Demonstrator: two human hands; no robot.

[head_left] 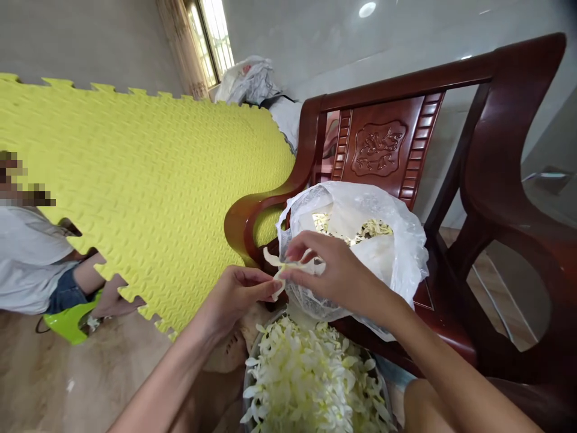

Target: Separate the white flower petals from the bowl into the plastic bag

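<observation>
Between my two hands is a white flower (272,257) with long, thin petals. My left hand (246,290) pinches its lower end between thumb and fingertips. The fingers of my right hand (322,264) are closed on the upper petals, just in front of the bag. Below my hands stands a round metal basin (247,385) heaped with white and yellowish blossoms (311,376). Behind my right hand, a white plastic bag (408,240) lies open on the chair seat, with more pale yellow flower pieces (376,230) inside.
A carved dark wooden chair (381,147) holds the bag. Its curved armrest (243,222) rises beside my left hand. A large yellow foam mat (157,180) stands along the left. Beyond it, a person in a white shirt (31,258) sits on a green stool (72,322).
</observation>
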